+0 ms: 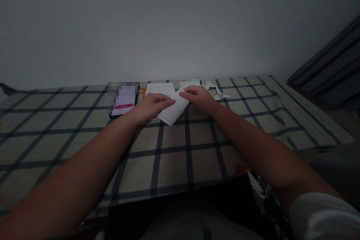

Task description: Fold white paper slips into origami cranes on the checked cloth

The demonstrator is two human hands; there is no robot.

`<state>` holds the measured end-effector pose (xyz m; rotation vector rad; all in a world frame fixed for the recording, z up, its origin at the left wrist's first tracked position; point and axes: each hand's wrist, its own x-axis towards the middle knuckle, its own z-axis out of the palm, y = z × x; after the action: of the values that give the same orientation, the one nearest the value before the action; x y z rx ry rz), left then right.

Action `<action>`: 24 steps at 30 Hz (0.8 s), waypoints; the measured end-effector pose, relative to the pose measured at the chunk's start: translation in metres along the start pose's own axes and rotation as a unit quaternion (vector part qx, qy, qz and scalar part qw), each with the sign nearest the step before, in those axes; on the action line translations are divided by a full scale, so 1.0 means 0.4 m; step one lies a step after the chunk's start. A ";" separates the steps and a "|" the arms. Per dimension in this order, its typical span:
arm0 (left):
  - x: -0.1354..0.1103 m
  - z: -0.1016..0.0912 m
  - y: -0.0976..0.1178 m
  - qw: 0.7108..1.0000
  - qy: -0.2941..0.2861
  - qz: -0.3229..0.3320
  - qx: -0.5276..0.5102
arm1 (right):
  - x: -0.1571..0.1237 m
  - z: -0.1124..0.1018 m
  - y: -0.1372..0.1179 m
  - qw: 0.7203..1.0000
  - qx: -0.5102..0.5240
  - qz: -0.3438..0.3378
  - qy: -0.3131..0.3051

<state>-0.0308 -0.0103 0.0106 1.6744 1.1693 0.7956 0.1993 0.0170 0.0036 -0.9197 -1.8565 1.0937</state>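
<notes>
A folded sheet of white paper [174,111] is held between my two hands, tilted above the checked tablecloth. My left hand [154,105] pinches its left edge with thumb and fingers. On the upper right edge, the thumb and fingers of my right hand [198,96] are closed on the same sheet. Behind my left hand lies a flat stack or sheet of white paper [160,88]. Two small folded paper figures, an upright one [208,84] and a lower one [221,95], rest just beyond my right hand.
A lit phone [125,99] lies left of my left hand, part of it blurred out. More white paper [189,82] sits behind my right hand. A checked cloth [174,157] covers the table, which meets a plain wall [180,26]. A dark curtain [329,56] hangs at right.
</notes>
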 end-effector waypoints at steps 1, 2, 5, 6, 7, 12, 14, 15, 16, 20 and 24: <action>-0.002 -0.002 0.003 1.000 -0.005 0.002 0.021 | -0.001 0.000 -0.001 1.000 0.007 0.001 -0.002; -0.004 -0.004 0.006 0.999 -0.008 0.004 0.042 | -0.001 0.001 -0.001 1.000 0.012 0.003 -0.003; -0.007 -0.011 0.012 0.996 -0.013 0.007 0.088 | -0.002 0.003 -0.003 1.000 0.008 0.003 -0.001; -0.008 -0.011 0.014 0.995 -0.014 0.007 0.098 | -0.002 0.004 -0.004 1.000 0.002 0.002 0.002; -0.008 -0.011 0.016 0.994 -0.015 0.007 0.105 | -0.002 0.004 -0.005 1.000 -0.004 0.002 0.004; -0.012 -0.004 0.025 0.993 -0.036 0.008 0.111 | -0.004 0.004 -0.009 1.000 -0.023 -0.013 0.001; -0.011 -0.003 0.025 0.993 -0.040 0.014 0.110 | -0.004 0.005 -0.009 0.999 -0.028 -0.020 0.000; -0.010 -0.003 0.023 0.993 -0.040 0.017 0.109 | -0.004 0.006 -0.009 0.999 -0.028 -0.020 0.002; -0.009 -0.004 0.022 0.993 -0.039 0.019 0.108 | -0.004 0.007 -0.010 1.000 -0.024 -0.018 0.007; -0.008 -0.004 0.021 0.997 0.000 0.011 0.074 | -0.002 0.010 -0.012 0.999 0.041 0.011 0.033; -0.014 0.002 0.034 0.999 0.043 -0.009 0.022 | 0.001 0.008 -0.011 0.994 0.094 0.031 0.034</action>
<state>-0.0272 -0.0176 0.0230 1.6768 1.2671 0.8426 0.1952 0.0146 0.0067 -0.8981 -1.6472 1.2373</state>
